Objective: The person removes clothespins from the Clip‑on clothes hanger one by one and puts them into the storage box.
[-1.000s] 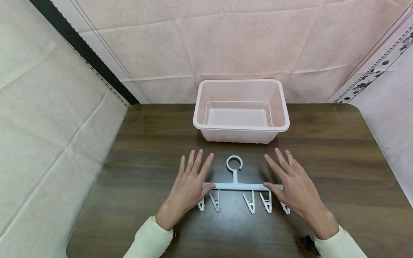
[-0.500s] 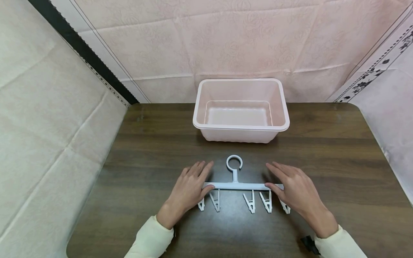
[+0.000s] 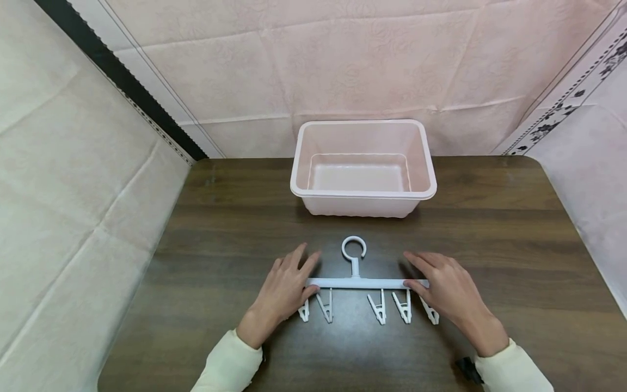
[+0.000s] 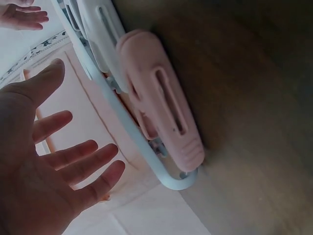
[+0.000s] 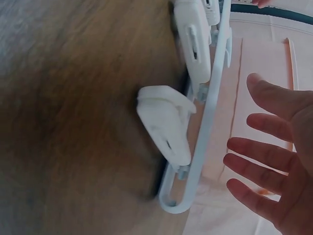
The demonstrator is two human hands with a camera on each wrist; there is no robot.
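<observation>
A pale blue-grey clip hanger (image 3: 360, 283) lies flat on the table, its round hook toward the far side. Several white clips (image 3: 377, 307) hang from its bar on the near side. Over the bar's left end is my left hand (image 3: 279, 294), fingers loosely bent and apart from the hanger in the left wrist view. That view also shows a pink clip (image 4: 159, 98) at this end, hidden in the head view. My right hand (image 3: 450, 294) hovers over the other end, fingers spread beside a tilted white clip (image 5: 166, 125) in the right wrist view.
A pale pink plastic basin (image 3: 362, 194) with nothing in it stands behind the hanger, near the back edge. The brown wooden table (image 3: 215, 239) has rounded corners. Light cloth (image 3: 352, 65) hangs behind and at both sides.
Both hands' fingers were stretched out forward a second ago and are now drawn in and more bent. The hanger and the basin have kept their places.
</observation>
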